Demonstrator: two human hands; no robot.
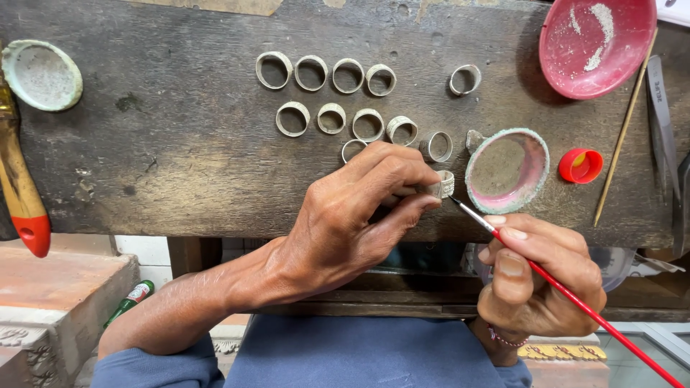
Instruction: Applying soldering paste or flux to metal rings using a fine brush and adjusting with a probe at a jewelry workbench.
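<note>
Left hand (359, 215): fingertips clamped on a pale metal ring (443, 184), held just above the workbench (180, 158) edge.
Right hand (535, 276): grasping a red-handled fine brush (575, 298), tip beside the ring.
Nearby: rows of rings (338, 97); pink-rimmed small dish (507, 171).

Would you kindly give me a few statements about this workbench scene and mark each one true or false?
1. The left hand holds a ring at its fingertips. True.
2. The right hand holds a blue pencil. False: it holds a thin red brush.
3. The brush tip points toward the held ring. True.
4. The loose rings lie inside the red bowl. False: they lie in rows on the bench; the bowl holds only some pale powder.
5. A red cap lies right of the small pink dish. True.
</note>
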